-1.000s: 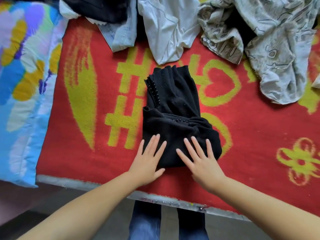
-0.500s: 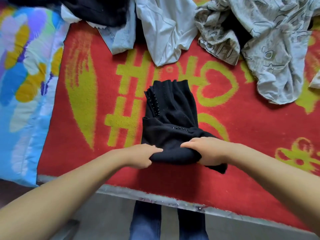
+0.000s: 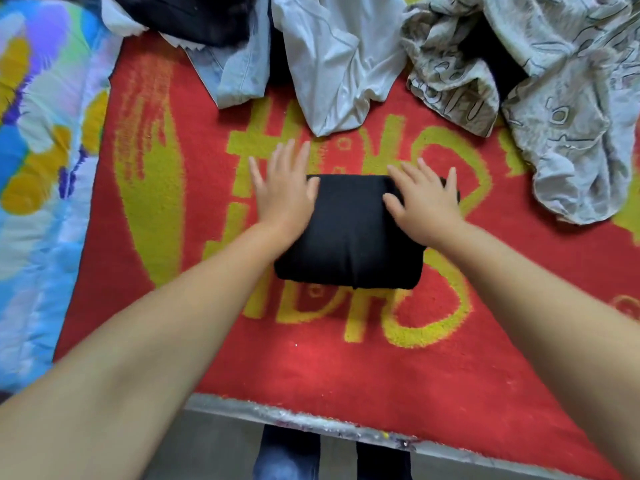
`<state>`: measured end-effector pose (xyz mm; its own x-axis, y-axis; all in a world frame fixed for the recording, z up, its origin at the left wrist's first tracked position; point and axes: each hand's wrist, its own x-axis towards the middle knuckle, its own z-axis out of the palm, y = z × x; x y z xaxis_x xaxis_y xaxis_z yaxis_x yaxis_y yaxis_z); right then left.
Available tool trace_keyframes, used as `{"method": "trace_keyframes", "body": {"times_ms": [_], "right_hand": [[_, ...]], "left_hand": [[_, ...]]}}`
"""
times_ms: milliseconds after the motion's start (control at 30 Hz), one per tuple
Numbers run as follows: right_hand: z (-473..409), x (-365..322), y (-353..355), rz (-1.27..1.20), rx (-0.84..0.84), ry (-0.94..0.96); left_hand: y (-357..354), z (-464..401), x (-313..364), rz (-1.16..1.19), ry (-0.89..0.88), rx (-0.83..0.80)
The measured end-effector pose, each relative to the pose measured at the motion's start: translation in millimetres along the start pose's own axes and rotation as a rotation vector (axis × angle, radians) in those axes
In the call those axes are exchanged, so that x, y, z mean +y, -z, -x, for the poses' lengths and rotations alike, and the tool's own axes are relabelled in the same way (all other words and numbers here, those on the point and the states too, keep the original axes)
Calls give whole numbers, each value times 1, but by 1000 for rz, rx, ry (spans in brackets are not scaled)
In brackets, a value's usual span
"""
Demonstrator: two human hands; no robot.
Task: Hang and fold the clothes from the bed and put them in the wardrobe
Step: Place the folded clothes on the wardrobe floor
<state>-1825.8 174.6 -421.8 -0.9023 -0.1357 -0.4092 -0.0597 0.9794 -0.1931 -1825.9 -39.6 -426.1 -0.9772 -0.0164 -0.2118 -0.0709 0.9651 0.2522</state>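
From the head view, a folded black garment (image 3: 349, 233) lies on the red blanket (image 3: 311, 368), near its front edge. The left hand (image 3: 284, 192) and right hand (image 3: 424, 199) press its sides, fingers straight, grasping nothing. Unfolded clothes (image 3: 339, 57) lie behind it.

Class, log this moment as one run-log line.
left hand: flat, open | right hand: flat, open | folded black fabric garment: pressed on red-and-yellow blanket
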Motion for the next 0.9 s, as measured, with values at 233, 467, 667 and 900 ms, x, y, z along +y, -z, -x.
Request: {"method": "trace_keyframes", "body": {"times_ms": [233, 467, 667, 900], "right_hand": [[43, -28, -69, 51, 95, -3], [24, -23, -85, 123, 45, -10], [56, -27, -59, 151, 103, 128], [89, -24, -84, 335, 91, 346]], "left_hand": [[-61, 58, 15, -132, -92, -137], [-75, 40, 9, -175, -121, -190], [-55, 69, 4, -197, -343, -123], [-73, 114, -18, -361, -366, -87]]}}
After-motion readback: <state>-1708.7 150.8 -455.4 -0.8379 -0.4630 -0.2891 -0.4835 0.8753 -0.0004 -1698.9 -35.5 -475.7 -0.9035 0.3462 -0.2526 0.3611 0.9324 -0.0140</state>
